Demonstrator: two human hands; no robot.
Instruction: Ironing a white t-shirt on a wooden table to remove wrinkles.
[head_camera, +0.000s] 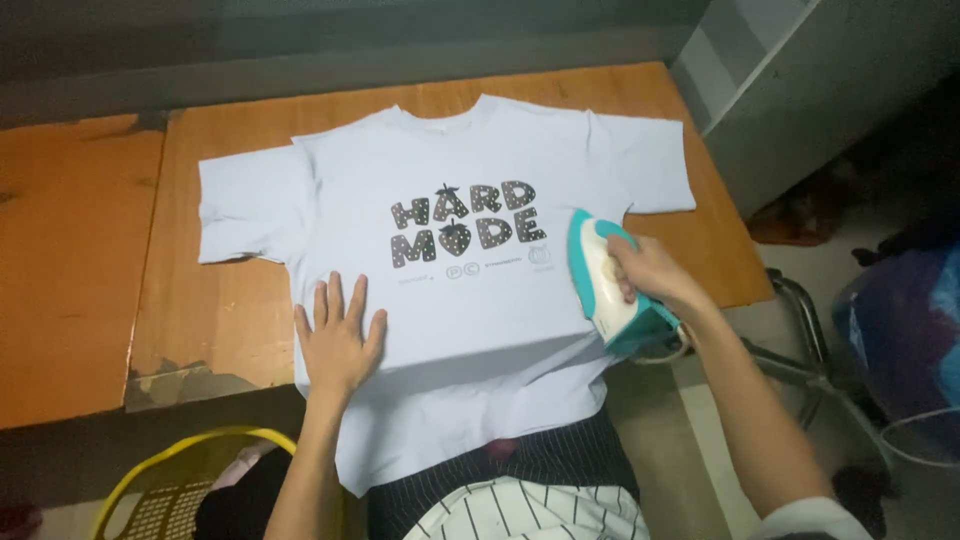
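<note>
Setting: Orange-brown wooden tabletop (240, 330), worn and chipped at its near edge, set against a dark wall; a grey cabinet (800, 90) stands at far right.
Garment: white short-sleeved T-shirt (470, 310) lies face up across the tabletop, collar far, sleeves spread left and right, dark patterned lettering on the chest; its hem hangs off the near edge over the person's lap.
Left hand: left hand (338, 340) rests flat on the lower left of the shirt, fingers spread and released, grasping nothing, pinning the cloth to the tabletop.
Right hand: right hand (648, 272) is clenched around the handle of a teal-and-white iron (608, 285), which sits at the shirt's right side seam, near the tabletop's right edge.
Iron: hard plastic shell, likely weighty for its size and hot underneath; the handle on top looks the only safe place to take hold. A cord seems to trail off its near end.
Cloth: thin, soft and limp, judging by how it drapes; likely light, prone to bunching and sliding on smooth wood, best held by a flat palm or pinched at hem, shoulders or sleeves.
Surroundings: yellow plastic basket (180, 480) on the floor at near left; metal chair frame (800, 320) at right; blue-purple bag (900, 330) beyond it.
Wearer: striped dark-and-white clothing (520, 500) shows at the bottom of the view.
</note>
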